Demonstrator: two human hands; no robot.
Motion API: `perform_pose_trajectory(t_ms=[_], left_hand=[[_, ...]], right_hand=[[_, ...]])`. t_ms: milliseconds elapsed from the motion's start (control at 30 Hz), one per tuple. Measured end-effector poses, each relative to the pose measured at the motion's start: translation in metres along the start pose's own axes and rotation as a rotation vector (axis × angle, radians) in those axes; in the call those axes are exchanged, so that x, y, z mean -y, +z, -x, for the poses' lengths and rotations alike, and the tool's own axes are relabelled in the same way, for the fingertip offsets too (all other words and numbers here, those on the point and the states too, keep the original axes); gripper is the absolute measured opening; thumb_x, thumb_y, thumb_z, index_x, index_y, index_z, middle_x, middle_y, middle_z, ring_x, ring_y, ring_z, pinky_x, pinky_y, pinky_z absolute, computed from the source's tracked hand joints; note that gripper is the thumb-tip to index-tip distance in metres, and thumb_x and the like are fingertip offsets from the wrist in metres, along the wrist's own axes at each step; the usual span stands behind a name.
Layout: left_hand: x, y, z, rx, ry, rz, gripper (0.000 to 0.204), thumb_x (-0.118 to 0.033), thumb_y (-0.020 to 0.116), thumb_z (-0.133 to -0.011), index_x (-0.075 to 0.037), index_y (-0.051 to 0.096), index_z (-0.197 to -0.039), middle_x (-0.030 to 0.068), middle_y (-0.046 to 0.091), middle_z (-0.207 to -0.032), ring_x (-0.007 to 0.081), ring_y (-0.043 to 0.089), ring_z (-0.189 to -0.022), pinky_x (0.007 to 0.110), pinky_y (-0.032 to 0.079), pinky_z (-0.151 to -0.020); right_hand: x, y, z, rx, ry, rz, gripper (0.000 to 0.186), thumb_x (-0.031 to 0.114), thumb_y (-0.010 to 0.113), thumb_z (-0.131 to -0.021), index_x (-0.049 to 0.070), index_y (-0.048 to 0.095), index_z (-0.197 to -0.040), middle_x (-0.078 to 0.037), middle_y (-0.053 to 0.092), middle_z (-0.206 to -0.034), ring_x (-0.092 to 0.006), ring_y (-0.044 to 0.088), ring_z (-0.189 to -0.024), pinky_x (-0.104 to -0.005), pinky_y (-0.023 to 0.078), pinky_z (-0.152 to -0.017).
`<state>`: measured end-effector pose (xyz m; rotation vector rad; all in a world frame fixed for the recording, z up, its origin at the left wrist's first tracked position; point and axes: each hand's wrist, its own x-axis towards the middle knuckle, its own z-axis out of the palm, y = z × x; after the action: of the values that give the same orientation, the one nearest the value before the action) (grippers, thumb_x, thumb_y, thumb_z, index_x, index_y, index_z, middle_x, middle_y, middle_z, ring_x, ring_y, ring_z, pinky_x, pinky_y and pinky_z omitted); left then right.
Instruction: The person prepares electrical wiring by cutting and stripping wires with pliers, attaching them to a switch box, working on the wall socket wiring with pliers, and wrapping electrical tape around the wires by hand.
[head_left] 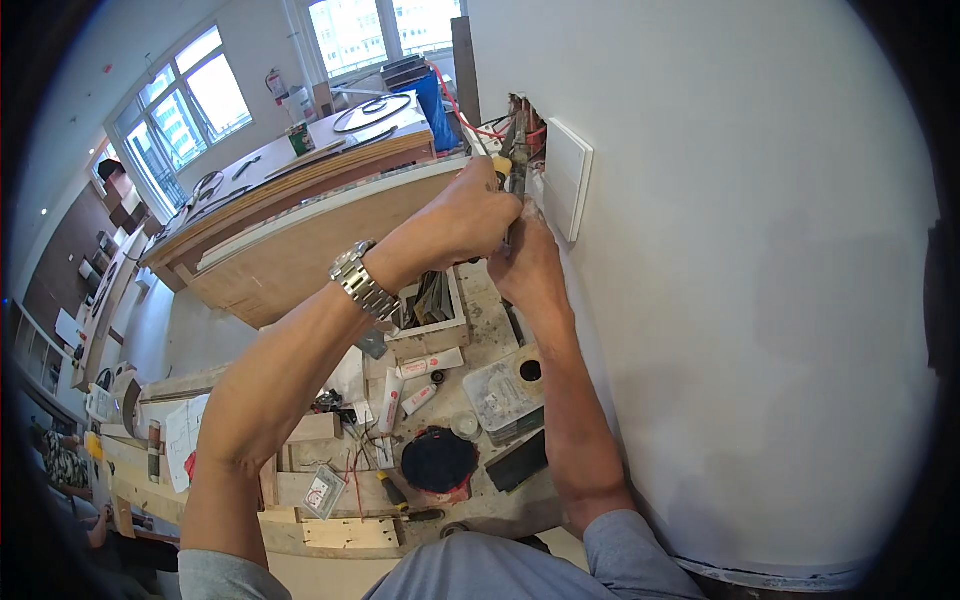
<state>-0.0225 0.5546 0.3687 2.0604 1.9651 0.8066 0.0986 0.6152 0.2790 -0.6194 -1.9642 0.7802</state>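
Observation:
My left hand [478,205], closed and wearing a watch on the wrist, grips a tool with a yellow handle [502,165], mostly hidden by my fingers. Just below and right of it, my right hand [525,250] is closed round the lower part of a dark metal tool [517,175]. Both tools point up at a rough opening [526,112] in the wall, with red wires [470,126] running out of it. Which tool touches what inside is too small to tell. A white square cover plate [568,175] stands beside the opening on the right.
A cluttered worktop [490,315] below holds a box of metal strips [430,340], tubes [390,400], a dark round container [438,460] and tools. A long bench [250,240] stands behind. The white wall [740,250] fills the right. Another person [60,460] shows at far left.

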Motion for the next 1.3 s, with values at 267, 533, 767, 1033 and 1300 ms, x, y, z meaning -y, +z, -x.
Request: perform_pose_trajectory(t_ms=[267,533,767,1033,1300], left_hand=[[-0.024,-0.014,0.007,0.155,-0.059,-0.036,0.028,-0.011,0.057,-0.097,0.012,0.051,-0.112,0.0197,0.055,-0.1,0.0212,0.063,-0.072,0.038,0.053,-0.065],[-0.015,-0.016,0.006,0.138,0.015,-0.37,0.034,-0.005,0.071,-0.083,-0.006,0.077,-0.117,0.0277,0.05,-0.122,0.0404,0.056,-0.119,0.043,0.049,-0.104],[-0.04,-0.036,0.012,0.183,-0.146,-0.053,0.025,-0.007,0.064,-0.09,0.012,0.065,-0.107,0.0244,0.046,-0.124,0.031,0.063,-0.106,0.04,0.055,-0.087],[-0.025,-0.03,0.013,0.109,-0.207,0.217,0.024,-0.014,0.061,-0.096,0.006,0.058,-0.108,0.0156,0.051,-0.098,0.0229,0.059,-0.08,0.038,0.05,-0.073],[-0.034,-0.019,0.012,0.073,-0.418,0.7,0.019,-0.008,0.057,-0.095,-0.004,0.044,-0.107,0.0055,0.054,-0.078,0.0145,0.054,-0.063,0.032,0.048,-0.058]], right_hand=[[-0.01,-0.012,-0.004,0.009,-0.017,-0.063,0.04,-0.004,0.059,-0.084,-0.005,0.057,-0.124,-0.03,0.071,-0.107,-0.0468,0.069,-0.109,-0.05,0.054,-0.093],[-0.019,-0.012,-0.004,0.146,0.111,-0.293,0.032,-0.002,0.061,-0.09,-0.003,0.058,-0.121,-0.014,0.07,-0.091,-0.0199,0.068,-0.079,-0.0399,0.057,-0.066],[-0.021,-0.012,-0.001,0.152,0.168,-0.466,0.029,-0.001,0.065,-0.09,-0.002,0.056,-0.117,-0.01,0.065,-0.093,-0.0192,0.068,-0.081,-0.0369,0.056,-0.065],[-0.02,-0.006,-0.001,0.171,0.251,-0.582,0.028,-0.003,0.057,-0.097,-0.002,0.054,-0.124,-0.008,0.064,-0.096,-0.0172,0.071,-0.082,-0.0322,0.059,-0.065],[-0.014,0.019,0.001,-0.098,0.015,0.075,0.061,0.008,0.071,-0.088,-0.014,0.045,-0.14,-0.035,0.058,-0.125,-0.054,0.061,-0.113,-0.0546,0.052,-0.099]])
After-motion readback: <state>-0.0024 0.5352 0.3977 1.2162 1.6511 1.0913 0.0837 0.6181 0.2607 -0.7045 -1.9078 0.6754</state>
